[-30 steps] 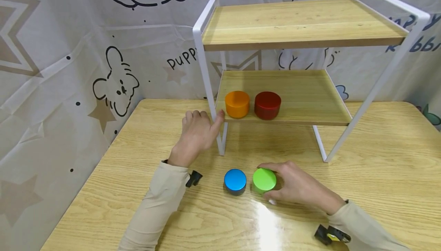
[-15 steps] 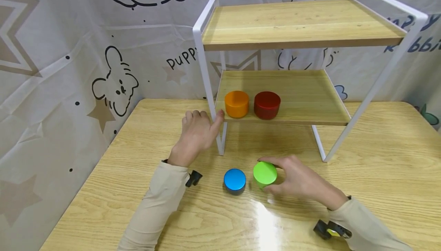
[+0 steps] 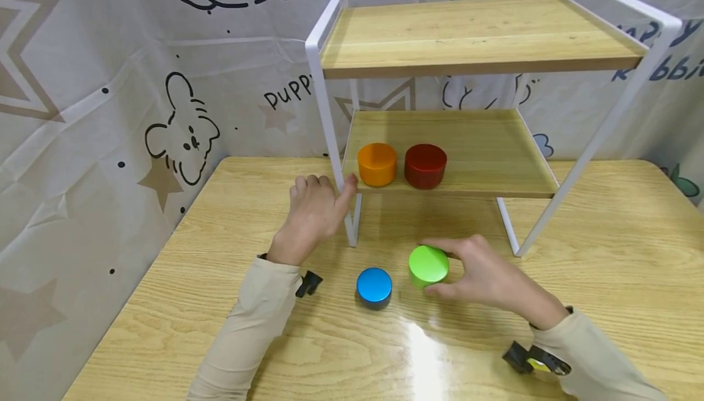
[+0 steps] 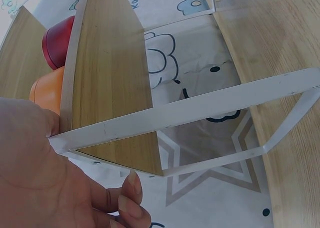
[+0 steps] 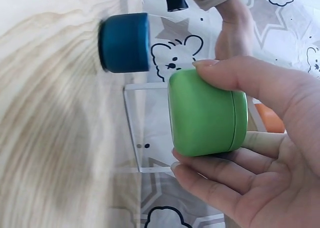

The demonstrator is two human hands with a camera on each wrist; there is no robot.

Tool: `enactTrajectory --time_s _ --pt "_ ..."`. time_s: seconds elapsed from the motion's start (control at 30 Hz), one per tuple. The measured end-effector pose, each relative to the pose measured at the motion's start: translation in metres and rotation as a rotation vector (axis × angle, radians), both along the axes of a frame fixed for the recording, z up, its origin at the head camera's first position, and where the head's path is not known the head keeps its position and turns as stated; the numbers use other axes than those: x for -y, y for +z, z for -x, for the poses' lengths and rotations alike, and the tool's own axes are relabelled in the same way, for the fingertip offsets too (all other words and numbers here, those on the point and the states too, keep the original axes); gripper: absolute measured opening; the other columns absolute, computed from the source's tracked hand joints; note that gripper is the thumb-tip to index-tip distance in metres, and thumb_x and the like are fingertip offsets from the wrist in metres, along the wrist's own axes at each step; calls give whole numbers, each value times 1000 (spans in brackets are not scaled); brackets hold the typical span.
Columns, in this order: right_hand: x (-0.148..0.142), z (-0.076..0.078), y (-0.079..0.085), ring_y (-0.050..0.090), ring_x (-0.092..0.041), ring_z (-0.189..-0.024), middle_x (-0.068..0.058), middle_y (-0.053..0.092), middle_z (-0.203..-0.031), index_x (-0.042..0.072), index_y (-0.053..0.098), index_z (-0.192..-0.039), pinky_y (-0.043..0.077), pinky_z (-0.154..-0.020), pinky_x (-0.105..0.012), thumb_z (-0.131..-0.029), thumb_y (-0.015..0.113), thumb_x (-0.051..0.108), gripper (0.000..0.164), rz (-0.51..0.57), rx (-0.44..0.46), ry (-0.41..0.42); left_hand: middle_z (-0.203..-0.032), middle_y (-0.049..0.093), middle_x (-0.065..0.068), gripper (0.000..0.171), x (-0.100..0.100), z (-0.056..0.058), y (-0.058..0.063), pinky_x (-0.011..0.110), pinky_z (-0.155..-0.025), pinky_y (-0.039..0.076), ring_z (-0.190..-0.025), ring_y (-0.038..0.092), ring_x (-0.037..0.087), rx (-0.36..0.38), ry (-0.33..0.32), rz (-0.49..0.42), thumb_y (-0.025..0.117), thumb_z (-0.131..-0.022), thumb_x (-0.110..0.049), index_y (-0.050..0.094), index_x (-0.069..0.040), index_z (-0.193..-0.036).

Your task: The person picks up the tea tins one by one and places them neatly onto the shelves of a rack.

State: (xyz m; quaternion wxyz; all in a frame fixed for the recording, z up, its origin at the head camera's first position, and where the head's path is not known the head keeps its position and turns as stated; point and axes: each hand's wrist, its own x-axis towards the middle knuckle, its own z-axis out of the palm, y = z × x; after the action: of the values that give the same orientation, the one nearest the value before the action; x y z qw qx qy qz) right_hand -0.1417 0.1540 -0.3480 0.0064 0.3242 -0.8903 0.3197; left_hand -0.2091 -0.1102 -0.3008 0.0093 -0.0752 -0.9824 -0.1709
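Observation:
My right hand (image 3: pixel 486 272) holds a small round green tin (image 3: pixel 428 264) between thumb and fingers; a lid seam runs around it in the right wrist view. The green tin is raised above the table, at the front right of a blue tin (image 3: pixel 374 288) standing on the wood. My left hand (image 3: pixel 316 211) grips the left post of a two-tier shelf rack (image 3: pixel 486 66), thumb at the lower board's front corner and fingers curled on the outer side (image 4: pixel 131 188). On that lower board stand an orange tin (image 3: pixel 376 164) and a dark red tin (image 3: pixel 425 166), side by side.
The rack's white metal legs (image 3: pixel 508 227) stand on the wooden table (image 3: pixel 220 303). The rack's upper board overhangs the lower one. A printed cloth (image 3: pixel 99 144) hangs behind and to the left. Small black cameras (image 3: pixel 530 359) sit on both wrists.
My right hand has lifted the green tin off the table and moved it slightly forward and right. My left hand stays on the rack's post.

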Motion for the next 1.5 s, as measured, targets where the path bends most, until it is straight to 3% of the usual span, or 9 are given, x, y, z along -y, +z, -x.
enactTrajectory --time_s 0.4,0.87,1.27,1.5 --pt "-6 2 18 67 -18 -90 -9 71 -105 -1 62 -122 53 -72 -34 -69 86 16 61 16 -52 -41 -81 47 16 71 0 0 1 39 -73 28 -83 36 33 -11 -8 -13 12 -100 -56 53 -1 -80" --pt "-12 1 33 66 -16 -88 -9 71 -104 -1 63 -121 53 -72 -32 -69 86 16 60 31 -93 -53 -81 47 16 70 -1 1 0 39 -73 29 -83 36 33 -9 0 -21 12 -100 -54 53 -1 -79" --pt "-17 -2 44 68 -22 -91 -11 70 -107 1 62 -123 54 -72 -37 -70 86 17 61 47 -91 -91 -82 47 16 72 0 1 -2 39 -75 29 -83 35 34 -1 -1 -12 10 -100 -55 54 -1 -82" --pt "-21 -4 50 68 -25 -91 -14 70 -108 0 63 -122 54 -72 -37 -70 87 20 61 30 -109 -155 -82 47 16 72 0 0 -1 39 -75 28 -84 35 34 2 -4 -23 10 -99 -56 54 -1 -81"
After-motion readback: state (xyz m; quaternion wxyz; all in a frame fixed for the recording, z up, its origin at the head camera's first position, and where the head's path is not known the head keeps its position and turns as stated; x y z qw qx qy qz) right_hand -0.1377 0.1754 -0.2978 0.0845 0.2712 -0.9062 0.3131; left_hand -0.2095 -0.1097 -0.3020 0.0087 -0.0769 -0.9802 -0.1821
